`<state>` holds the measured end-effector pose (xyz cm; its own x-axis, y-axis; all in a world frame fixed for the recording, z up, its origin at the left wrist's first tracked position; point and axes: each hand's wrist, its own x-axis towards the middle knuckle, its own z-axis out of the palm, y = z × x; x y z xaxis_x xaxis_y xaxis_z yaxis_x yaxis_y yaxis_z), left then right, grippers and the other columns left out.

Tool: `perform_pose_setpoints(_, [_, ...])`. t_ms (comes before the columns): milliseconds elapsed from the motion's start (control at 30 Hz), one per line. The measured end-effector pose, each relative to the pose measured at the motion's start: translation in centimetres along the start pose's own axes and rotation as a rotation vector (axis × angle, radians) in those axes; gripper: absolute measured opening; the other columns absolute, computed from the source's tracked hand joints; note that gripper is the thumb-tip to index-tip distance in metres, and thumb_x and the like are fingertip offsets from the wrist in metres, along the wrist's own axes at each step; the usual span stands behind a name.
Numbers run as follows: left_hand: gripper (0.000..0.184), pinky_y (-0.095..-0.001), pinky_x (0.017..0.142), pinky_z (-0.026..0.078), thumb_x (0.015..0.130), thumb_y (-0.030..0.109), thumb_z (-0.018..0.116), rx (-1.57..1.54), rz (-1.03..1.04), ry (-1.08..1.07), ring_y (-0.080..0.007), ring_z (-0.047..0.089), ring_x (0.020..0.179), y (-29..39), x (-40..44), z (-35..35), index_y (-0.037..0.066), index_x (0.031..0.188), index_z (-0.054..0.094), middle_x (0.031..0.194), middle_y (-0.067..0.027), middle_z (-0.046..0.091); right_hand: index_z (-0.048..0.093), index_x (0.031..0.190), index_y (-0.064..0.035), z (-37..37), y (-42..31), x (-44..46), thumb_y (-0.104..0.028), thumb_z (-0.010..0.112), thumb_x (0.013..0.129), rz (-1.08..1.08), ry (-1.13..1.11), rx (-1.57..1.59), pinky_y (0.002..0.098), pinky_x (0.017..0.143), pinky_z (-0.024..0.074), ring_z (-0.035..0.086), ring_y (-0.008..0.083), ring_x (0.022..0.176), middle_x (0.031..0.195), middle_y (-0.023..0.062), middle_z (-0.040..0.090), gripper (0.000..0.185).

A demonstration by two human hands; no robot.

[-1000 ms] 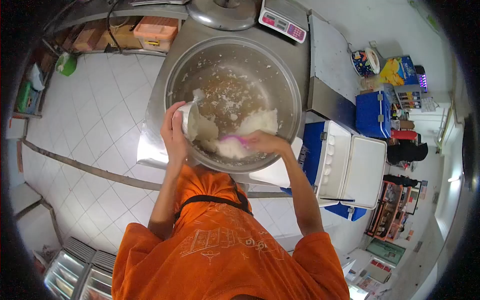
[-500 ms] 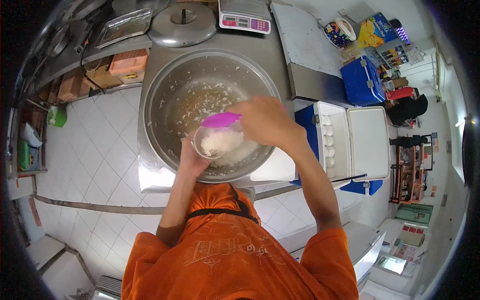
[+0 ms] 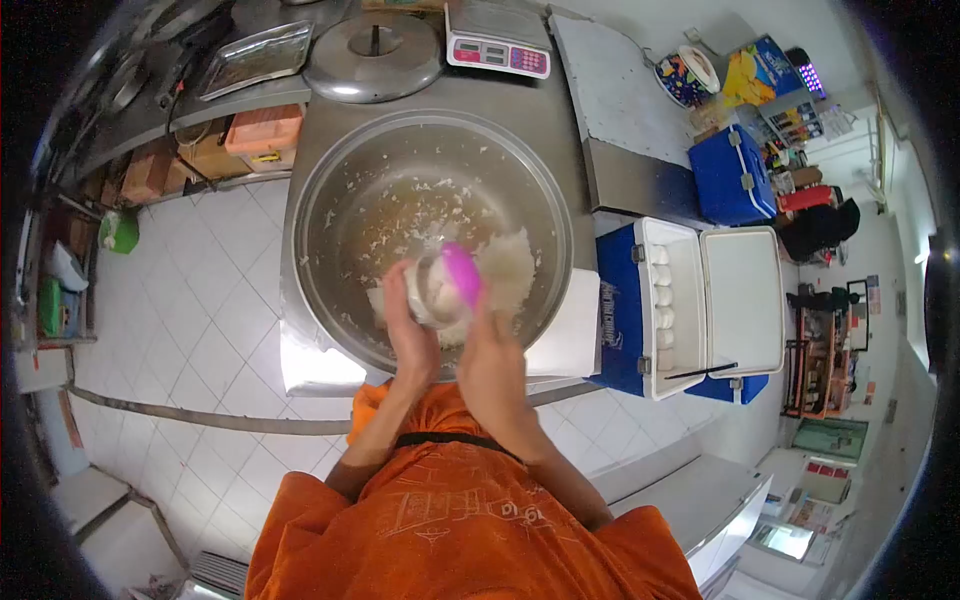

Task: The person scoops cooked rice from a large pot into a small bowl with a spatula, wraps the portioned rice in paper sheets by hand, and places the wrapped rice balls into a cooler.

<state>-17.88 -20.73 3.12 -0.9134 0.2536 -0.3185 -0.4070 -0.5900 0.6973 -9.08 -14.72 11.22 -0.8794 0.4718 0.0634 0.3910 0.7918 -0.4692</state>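
A large metal pot point(image 3: 332, 190) has white rice point(image 3: 508, 262) heaped on its near right side and loose grains scattered over its bottom and wall. Over the rice, my left hand point(image 3: 412, 335) is wrapped around a small clear bowl point(image 3: 422, 292) with rice in it. My right hand point(image 3: 492, 365) grips a purple rice paddle point(image 3: 462, 270), its blade upright against the bowl's right side. Motion blurs the paddle and the right hand, and my fingers partly hide the bowl.
Behind the pot are a domed metal lid point(image 3: 374, 62) and a digital scale point(image 3: 498, 52). On the right stands an open blue cooler point(image 3: 620, 310) with white wrapped packs point(image 3: 662, 298) inside. Another blue cooler point(image 3: 730, 175) sits farther back. A metal tray point(image 3: 258, 60) lies at the back left.
My right hand has come down and left, turning the paddle from lying across the bowl to upright beside it. The bowl has tilted in my left hand and more of the rice heap shows.
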Motion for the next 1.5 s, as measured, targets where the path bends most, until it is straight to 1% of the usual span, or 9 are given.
perform_pose_setpoints(367, [0.039, -0.0409, 0.096, 0.052, 0.105, 0.04, 0.043, -0.121, -0.305, 0.086, -0.0246, 0.061, 0.11, 2.7, -0.9, 1.2, 0.01, 0.129, 0.051, 0.119, -0.009, 0.06, 0.032, 0.149, 0.0053, 3.8, 0.0, -2.5, -0.009, 0.059, 0.084, -0.231, -0.07, -0.425, 0.0381, 0.048, 0.0559, 0.064, 0.024, 0.055, 0.085, 0.0116, 0.055, 0.072])
perform_pose_setpoints(467, [0.039, -0.0448, 0.091, 0.054, 0.104, 0.038, 0.041, -0.02, -0.397, -0.007, -0.0261, 0.062, 0.111, 2.1, 0.4, -0.6, 0.009, 0.127, 0.055, 0.119, -0.01, 0.062, 0.044, 0.141, 0.0058, 0.6, 1.1, -0.5, -0.007, 0.06, 0.082, -0.274, -0.259, -0.476, 0.0389, 0.053, 0.057, 0.064, 0.0288, 0.056, 0.091, 0.0142, 0.06, 0.062])
perform_pose_setpoints(567, [0.04, -0.0485, 0.088, 0.055, 0.102, 0.036, 0.04, -0.224, -0.448, -0.06, -0.0278, 0.063, 0.111, 0.5, 2.0, -3.0, 0.01, 0.126, 0.059, 0.12, -0.0115, 0.063, 0.051, 0.133, 0.0064, -2.5, 4.8, 3.3, -0.004, 0.059, 0.083, -0.471, 0.077, -0.231, 0.0428, 0.06, 0.0556, 0.065, 0.0356, 0.06, 0.091, 0.0204, 0.065, 0.052])
perform_pose_setpoints(700, [0.046, -0.0486, 0.089, 0.055, 0.101, 0.038, 0.035, -0.393, -0.486, -0.212, -0.0279, 0.062, 0.114, 0.1, 2.6, -4.6, 0.009, 0.128, 0.058, 0.123, -0.0108, 0.063, 0.054, 0.125, 0.008, -5.4, 3.4, 3.8, -0.005, 0.055, 0.09, -0.013, -0.201, 0.242, 0.0487, 0.066, 0.0516, 0.066, 0.0408, 0.069, 0.084, 0.0268, 0.065, 0.037])
perform_pose_setpoints(1100, [0.043, -0.0429, 0.101, 0.048, 0.104, 0.042, 0.037, 0.116, -0.16, -0.051, -0.023, 0.06, 0.116, 1.5, 1.2, -3.9, 0.009, 0.127, 0.053, 0.121, -0.0082, 0.062, 0.062, 0.108, 0.0042, 1.3, 3.5, 2.2, -0.005, 0.05, 0.093, -0.281, -0.631, -0.08, 0.0509, 0.064, 0.0549, 0.069, 0.0406, 0.073, 0.078, 0.0243, 0.067, 0.022])
perform_pose_setpoints(1133, [0.042, -0.0422, 0.099, 0.048, 0.103, 0.039, 0.038, 0.07, -0.139, 0.054, -0.022, 0.06, 0.113, 3.1, 0.7, -3.2, 0.006, 0.122, 0.056, 0.118, -0.0093, 0.062, 0.068, 0.094, -0.0001, 0.6, 5.0, 3.4, -0.025, 0.05, 0.101, -0.418, -0.512, -0.068, 0.0524, 0.068, 0.055, 0.07, 0.0407, 0.076, 0.08, 0.0232, 0.068, 0.032])
perform_pose_setpoints(1233, [0.043, -0.0434, 0.098, 0.047, 0.102, 0.038, 0.04, 0.809, 0.403, 0.163, -0.0234, 0.059, 0.11, 4.8, 0.8, -5.3, 0.002, 0.116, 0.059, 0.115, -0.0119, 0.061, 0.07, 0.094, -0.003, -0.5, 8.4, 8.9, -0.017, 0.052, 0.095, -0.196, -0.449, -0.454, 0.0467, 0.066, 0.056, 0.071, 0.0363, 0.077, 0.083, 0.0197, 0.07, 0.023])
perform_pose_setpoints(1433, [0.041, -0.0418, 0.096, 0.046, 0.098, 0.03, 0.041, 0.545, 0.764, 0.158, -0.0287, 0.058, 0.108, 2.4, 0.5, -8.4, -0.004, 0.11, 0.059, 0.114, -0.0167, 0.061, 0.072, 0.098, -0.006, 12.7, 17.4, 15.0, -0.012, 0.057, 0.085, -0.366, -0.005, -0.436, 0.0448, 0.067, 0.0569, 0.072, 0.0349, 0.079, 0.084, 0.0183, 0.071, 0.021])
perform_pose_setpoints(1500, [0.041, -0.0418, 0.096, 0.046, 0.097, 0.03, 0.041, 0.577, 0.844, 0.21, -0.029, 0.058, 0.108, 2.1, 0.5, -8.7, -0.005, 0.11, 0.059, 0.114, -0.0171, 0.06, 0.073, 0.096, -0.0066, 12.8, 16.3, 15.1, -0.012, 0.058, 0.083, -0.478, -0.236, -0.424, 0.0446, 0.067, 0.0573, 0.072, 0.0346, 0.078, 0.082, 0.0176, 0.071, 0.021])
